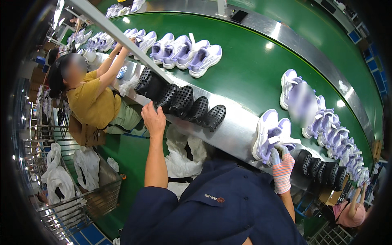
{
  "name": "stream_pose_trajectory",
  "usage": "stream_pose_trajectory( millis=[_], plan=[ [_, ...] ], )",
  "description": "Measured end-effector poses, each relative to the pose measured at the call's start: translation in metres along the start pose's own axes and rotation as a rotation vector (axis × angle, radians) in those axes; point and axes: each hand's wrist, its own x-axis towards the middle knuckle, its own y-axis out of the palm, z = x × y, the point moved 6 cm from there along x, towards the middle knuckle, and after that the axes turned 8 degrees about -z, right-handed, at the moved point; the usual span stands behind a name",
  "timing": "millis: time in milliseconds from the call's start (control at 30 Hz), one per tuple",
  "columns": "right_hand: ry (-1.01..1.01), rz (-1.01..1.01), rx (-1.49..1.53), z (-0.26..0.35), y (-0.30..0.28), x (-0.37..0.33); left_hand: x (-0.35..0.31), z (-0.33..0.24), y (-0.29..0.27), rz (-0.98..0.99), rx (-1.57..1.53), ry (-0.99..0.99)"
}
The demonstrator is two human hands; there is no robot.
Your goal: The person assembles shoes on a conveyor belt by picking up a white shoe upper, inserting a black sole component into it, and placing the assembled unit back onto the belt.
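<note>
My left hand [154, 121] is bare, its fingers reaching over the front edge of the metal ledge with nothing seen in them. Beside its fingertips is a black perforated shoe form [166, 98], one of several in a row; whether they touch is unclear. My right hand [282, 170] wears a striped glove with grey fingertips. It pinches the heel end of a white and lilac sneaker [266, 134], which rests on the ledge with its toe pointing away. A second similar sneaker [284, 130] lies close against it on the right.
Beyond the metal ledge [237, 127] runs a green conveyor belt [245, 73] carrying several sneakers [206, 60]. More black forms [314, 165] stand at the right. A person in a yellow shirt [96, 96] works at left, near a wire cart [98, 200]. A grey bar [118, 36] crosses overhead.
</note>
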Motion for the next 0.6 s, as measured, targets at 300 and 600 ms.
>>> stream_pose_trajectory(
  millis=[300,600],
  plan=[
    [-0.099,0.084,-0.135,0.004,0.028,-0.003,0.014,-0.029,-0.052,-0.017,-0.079,0.108],
    [0.595,0.29,0.797,0.012,0.106,-0.005,-0.11,-0.26,-0.084,0.394,-0.848,0.584]
  ],
)
